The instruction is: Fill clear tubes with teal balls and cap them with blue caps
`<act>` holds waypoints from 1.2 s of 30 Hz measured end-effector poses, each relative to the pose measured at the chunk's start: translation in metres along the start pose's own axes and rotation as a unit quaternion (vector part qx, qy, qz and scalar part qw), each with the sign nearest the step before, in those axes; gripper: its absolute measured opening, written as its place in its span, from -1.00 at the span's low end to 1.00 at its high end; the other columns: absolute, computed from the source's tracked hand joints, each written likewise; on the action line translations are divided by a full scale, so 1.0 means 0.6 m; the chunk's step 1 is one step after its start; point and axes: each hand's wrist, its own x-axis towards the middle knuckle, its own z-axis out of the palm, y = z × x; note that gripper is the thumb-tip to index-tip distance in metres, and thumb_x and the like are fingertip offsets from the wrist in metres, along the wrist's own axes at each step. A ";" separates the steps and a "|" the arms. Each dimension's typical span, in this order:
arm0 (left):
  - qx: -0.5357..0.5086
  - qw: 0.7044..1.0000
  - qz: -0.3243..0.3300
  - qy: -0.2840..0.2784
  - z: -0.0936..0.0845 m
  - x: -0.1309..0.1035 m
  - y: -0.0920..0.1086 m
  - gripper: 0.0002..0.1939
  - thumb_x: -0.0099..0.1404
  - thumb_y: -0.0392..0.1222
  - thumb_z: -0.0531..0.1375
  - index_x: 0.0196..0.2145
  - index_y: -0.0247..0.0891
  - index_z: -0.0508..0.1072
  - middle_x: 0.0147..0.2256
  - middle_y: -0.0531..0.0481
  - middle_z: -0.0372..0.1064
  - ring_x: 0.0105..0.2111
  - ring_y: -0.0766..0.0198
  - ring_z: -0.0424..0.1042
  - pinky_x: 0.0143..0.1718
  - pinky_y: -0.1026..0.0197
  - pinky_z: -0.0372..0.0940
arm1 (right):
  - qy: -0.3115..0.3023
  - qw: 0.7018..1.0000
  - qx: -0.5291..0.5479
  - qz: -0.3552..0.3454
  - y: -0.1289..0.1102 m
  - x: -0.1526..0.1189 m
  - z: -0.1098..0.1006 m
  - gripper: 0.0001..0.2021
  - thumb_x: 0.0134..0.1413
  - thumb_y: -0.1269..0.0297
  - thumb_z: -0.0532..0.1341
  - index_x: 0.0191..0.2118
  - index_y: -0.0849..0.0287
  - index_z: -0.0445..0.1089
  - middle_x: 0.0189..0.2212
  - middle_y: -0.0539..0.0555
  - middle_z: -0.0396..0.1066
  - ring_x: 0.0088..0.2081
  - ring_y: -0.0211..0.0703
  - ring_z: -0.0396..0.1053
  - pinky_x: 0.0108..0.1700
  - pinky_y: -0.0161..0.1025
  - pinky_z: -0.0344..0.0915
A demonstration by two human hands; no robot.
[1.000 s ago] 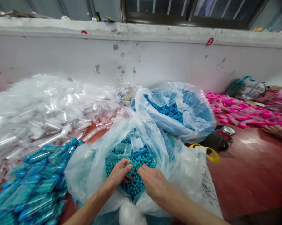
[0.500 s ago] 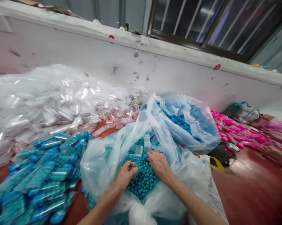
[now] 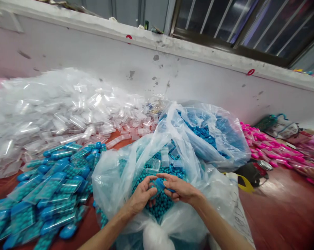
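Head view. Pinched in the curled fingers of the right hand (image 3: 179, 187): one blue piece (image 3: 161, 183), above teal beads (image 3: 160, 205) in a translucent plastic bag (image 3: 108, 187). Just beside: left hand (image 3: 143, 193), fingers curled, grip impossible to tell.

From here I can't tell if L hand (image 3: 143, 192) holds anything; its curl hides it. Blue pc (image 3: 160, 184) part-hid by R hand (image 3: 181, 188). White sack (image 3: 243, 225): writing unreadable. Clear-sleeve pile (image 3: 57, 114), red surface's (image 3: 271, 208) far edge, cut off at pic L.
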 end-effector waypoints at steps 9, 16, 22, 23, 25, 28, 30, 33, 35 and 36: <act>0.021 1.000 0.000 -0.003 0.010 -0.007 0.007 -0.36 0.08 -0.03 0.19 0.09 -0.29 0.16 -0.53 0.12 0.23 -0.71 0.43 0.25 -0.73 0.39 0.11 | -0.099 0.992 0.068 0.027 0.002 -0.007 -0.018 -0.41 -0.05 0.06 0.23 0.10 0.09 0.07 -0.74 -0.26 -0.01 -0.75 -0.50 -0.25 -0.71 -0.46 -0.28; 0.051 0.998 0.023 -0.007 0.011 -0.011 0.012 -0.44 0.14 -0.10 0.14 0.10 -0.25 0.18 -0.60 0.17 0.12 -0.70 0.44 0.24 -0.72 0.41 0.12 | -0.002 0.998 0.057 0.010 0.000 -0.018 -0.002 -0.43 -0.04 0.05 0.21 0.06 0.16 0.09 -0.76 -0.26 0.05 -0.77 -0.51 -0.25 -0.72 -0.46 -0.28; 0.050 0.999 -0.011 0.013 0.013 -0.012 0.015 -0.33 0.07 -0.11 0.17 0.12 -0.29 0.11 -0.49 0.12 0.18 -0.69 0.45 0.25 -0.73 0.39 0.12 | -0.016 0.993 0.110 0.033 0.012 -0.016 0.003 -0.39 -0.10 0.04 0.25 0.05 0.14 0.05 -0.76 -0.27 0.08 -0.78 -0.53 -0.26 -0.73 -0.50 -0.27; 0.049 0.999 -0.015 0.019 0.012 -0.012 0.015 -0.33 0.06 -0.11 0.18 0.12 -0.30 0.11 -0.48 0.11 0.18 -0.69 0.45 0.25 -0.72 0.38 0.12 | -0.016 0.992 0.119 0.028 0.014 -0.015 0.004 -0.40 -0.10 0.04 0.25 0.03 0.14 0.06 -0.76 -0.28 0.08 -0.78 -0.53 -0.26 -0.73 -0.51 -0.25; 0.054 0.998 -0.020 0.023 0.011 -0.012 0.013 -0.35 0.06 -0.12 0.18 0.10 -0.31 0.14 -0.48 0.12 0.18 -0.68 0.44 0.25 -0.72 0.38 0.13 | -0.007 0.993 0.117 0.013 0.017 -0.013 0.004 -0.45 -0.06 0.04 0.24 0.01 0.13 0.07 -0.77 -0.28 0.08 -0.79 -0.53 -0.27 -0.75 -0.53 -0.19; 0.065 0.998 -0.021 0.010 0.009 -0.011 0.008 -0.41 0.08 -0.14 0.18 0.07 -0.31 0.20 -0.53 0.12 0.21 -0.68 0.46 0.23 -0.71 0.40 0.12 | -0.054 0.993 0.103 -0.003 0.020 -0.008 -0.003 -0.47 -0.02 0.06 0.22 0.03 0.15 0.08 -0.78 -0.29 0.05 -0.80 -0.51 -0.25 -0.76 -0.53 -0.01; 0.068 0.998 -0.013 0.000 0.009 -0.011 0.006 -0.45 0.10 -0.13 0.17 0.05 -0.30 0.24 -0.56 0.12 0.24 -0.69 0.47 0.21 -0.71 0.41 0.10 | -0.108 0.988 0.107 -0.004 0.021 -0.006 -0.010 -0.44 -0.05 0.06 0.24 0.04 0.15 0.10 -0.79 -0.30 0.01 -0.80 -0.50 -0.23 -0.74 -0.50 0.11; 0.038 0.999 -0.012 -0.001 0.010 -0.012 0.006 -0.44 0.08 -0.06 0.20 0.02 -0.29 0.26 -0.54 0.11 0.27 -0.71 0.48 0.20 -0.74 0.42 0.08 | -0.150 0.981 0.124 0.012 0.022 -0.003 -0.017 -0.40 -0.14 0.04 0.29 0.01 0.15 0.12 -0.81 -0.31 -0.01 -0.80 -0.49 -0.21 -0.72 -0.48 0.17; -0.015 0.999 -0.027 -0.016 0.012 -0.015 0.011 -0.39 0.05 -0.02 0.22 0.04 -0.26 0.22 -0.51 0.09 0.28 -0.71 0.46 0.24 -0.74 0.42 0.08 | -0.113 0.984 0.140 0.013 0.025 -0.001 -0.015 -0.47 -0.15 0.02 0.29 -0.08 0.13 0.14 -0.79 -0.30 0.03 -0.81 -0.51 -0.23 -0.74 -0.49 0.14; -0.045 0.998 -0.037 -0.028 0.014 -0.016 0.013 -0.37 0.05 -0.02 0.24 0.05 -0.25 0.19 -0.50 0.09 0.28 -0.69 0.44 0.27 -0.74 0.42 0.09 | -0.082 0.986 0.146 0.011 0.027 0.000 -0.012 -0.52 -0.13 0.01 0.27 -0.14 0.12 0.14 -0.77 -0.29 0.06 -0.81 -0.52 -0.23 -0.75 -0.50 0.11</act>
